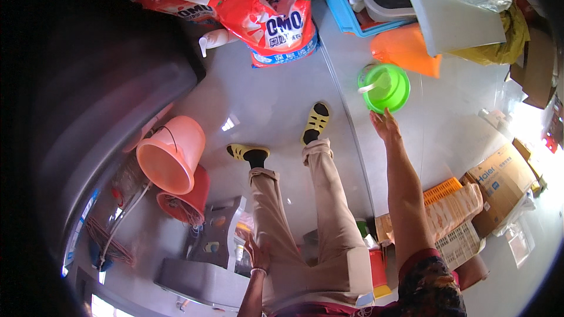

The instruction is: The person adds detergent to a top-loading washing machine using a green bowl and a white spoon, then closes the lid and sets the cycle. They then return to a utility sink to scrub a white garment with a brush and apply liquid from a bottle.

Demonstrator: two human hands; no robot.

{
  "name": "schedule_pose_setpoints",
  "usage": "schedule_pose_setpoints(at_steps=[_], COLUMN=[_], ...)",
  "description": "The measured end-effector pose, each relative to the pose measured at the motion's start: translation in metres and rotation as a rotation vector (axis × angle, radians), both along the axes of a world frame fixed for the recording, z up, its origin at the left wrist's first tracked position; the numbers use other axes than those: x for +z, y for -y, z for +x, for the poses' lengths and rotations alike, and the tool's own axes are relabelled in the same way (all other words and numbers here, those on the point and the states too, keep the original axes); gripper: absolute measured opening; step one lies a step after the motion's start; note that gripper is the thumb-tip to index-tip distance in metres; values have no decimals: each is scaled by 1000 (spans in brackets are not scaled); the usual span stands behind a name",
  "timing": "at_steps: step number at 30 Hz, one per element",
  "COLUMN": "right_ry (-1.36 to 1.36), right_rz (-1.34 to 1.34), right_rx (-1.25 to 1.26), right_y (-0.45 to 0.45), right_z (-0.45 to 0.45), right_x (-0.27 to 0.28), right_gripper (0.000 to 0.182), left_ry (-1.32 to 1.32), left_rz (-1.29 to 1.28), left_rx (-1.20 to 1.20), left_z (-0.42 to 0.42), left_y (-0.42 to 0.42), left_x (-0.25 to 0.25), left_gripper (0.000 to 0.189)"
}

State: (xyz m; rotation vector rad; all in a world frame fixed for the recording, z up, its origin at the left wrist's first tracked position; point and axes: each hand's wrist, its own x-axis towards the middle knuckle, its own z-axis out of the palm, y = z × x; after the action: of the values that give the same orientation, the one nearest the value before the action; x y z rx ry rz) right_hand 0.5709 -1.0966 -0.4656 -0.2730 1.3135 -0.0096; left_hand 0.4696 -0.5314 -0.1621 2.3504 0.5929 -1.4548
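My right hand (386, 127) reaches to the near rim of a bright green plastic basin (399, 92), fingertips at its edge; whether it grips the rim is not clear. A translucent white-handled scoop (374, 85) lies in the basin. Low in the view, my left hand (257, 253) rests beside my left thigh, holding nothing visible. Beyond the basin lies an orange bag (407, 48). A red OMO laundry detergent bag (282, 31) stands on the floor at the upper middle, next to a white bottle (218, 39).
Pink buckets (178, 149) lie tipped at the left. A blue basket (368, 31) holding containers is at the upper right. A Haier cardboard box (502, 185) and an orange basket (443, 190) stand at the right. A grey plastic stool (216, 237) is near my left hand.
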Motion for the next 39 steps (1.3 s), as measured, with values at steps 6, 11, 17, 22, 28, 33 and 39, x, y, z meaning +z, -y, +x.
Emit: schedule_pose_setpoints(at_steps=[6, 11, 17, 22, 28, 33, 39], right_ry=[-181, -380, -326, -234, 280, 659, 1095], right_rz=[-85, -183, -349, -488, -927, -1790, -2442], right_rx=[252, 758, 1237, 1365, 1293, 1189, 925], right_y=[-65, -115, -175, -242, -312, -367, -509], right_z=[-20, -48, -50, 20, 183, 385, 544], right_x=[55, 150, 236, 304, 363, 531, 767], right_gripper=[62, 54, 31, 39, 26, 16, 17], left_ry=[33, 190, 457, 823, 1458, 1778, 1871], left_rz=[85, 70, -12, 12, 134, -123, 338], left_rx=[36, 134, 467, 650, 739, 938, 763], left_z=[21, 38, 63, 114, 195, 335, 447], left_y=[8, -10, -63, -147, -287, -353, -428], left_x=[21, 27, 59, 112, 164, 271, 323], left_gripper=[77, 74, 67, 64, 55, 58, 61])
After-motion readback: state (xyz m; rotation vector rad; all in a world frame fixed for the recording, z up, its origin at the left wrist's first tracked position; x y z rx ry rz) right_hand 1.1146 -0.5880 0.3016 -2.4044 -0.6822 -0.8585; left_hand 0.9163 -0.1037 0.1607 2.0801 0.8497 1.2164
